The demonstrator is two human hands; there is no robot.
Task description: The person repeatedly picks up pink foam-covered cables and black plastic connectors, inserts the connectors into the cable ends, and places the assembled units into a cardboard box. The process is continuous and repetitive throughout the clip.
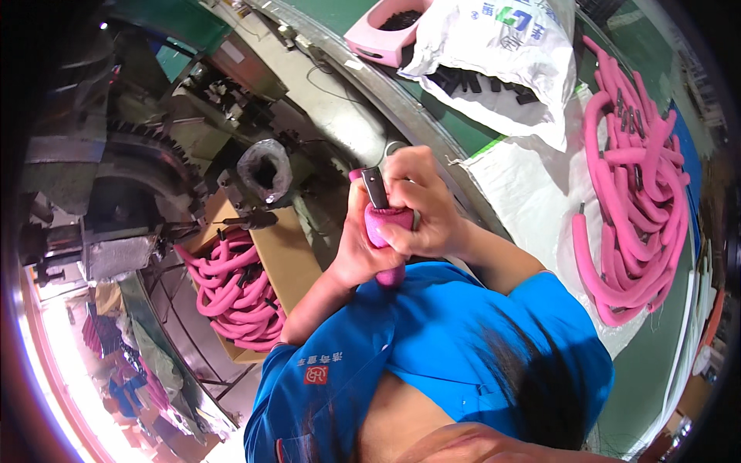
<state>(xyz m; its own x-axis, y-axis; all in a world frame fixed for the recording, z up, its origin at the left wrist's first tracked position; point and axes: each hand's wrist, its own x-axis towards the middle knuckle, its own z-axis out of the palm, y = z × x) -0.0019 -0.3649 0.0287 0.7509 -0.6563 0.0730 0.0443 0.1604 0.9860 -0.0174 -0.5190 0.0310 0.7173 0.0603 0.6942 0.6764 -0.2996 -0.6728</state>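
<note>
Where the 2 hands meet before the blue shirt (463, 324), a pink tube (386, 224) lies between them, near the centre of the scene. The left hand (355, 251) is wrapped about the tube from the left; the right hand (423, 202) closes on it from the right, its thumb pressed against the tube's upper part and its fingers curled. From the tube's far end projects 1 black strip (374, 187), standing between the hands; whether the right fingers also grip this strip cannot be told. Pink material shows below the hands, just beside the shirt. At left, well apart from the hands, a cardboard box (285, 251) contains further pink tubes (243, 309). At right, a heap of similar tubes (637, 208) rests on the bench (629, 386), partly over white sheeting (532, 189). Farther off lie a white sack (494, 38) holding black pieces (461, 79) and a pink container (374, 27).
</note>
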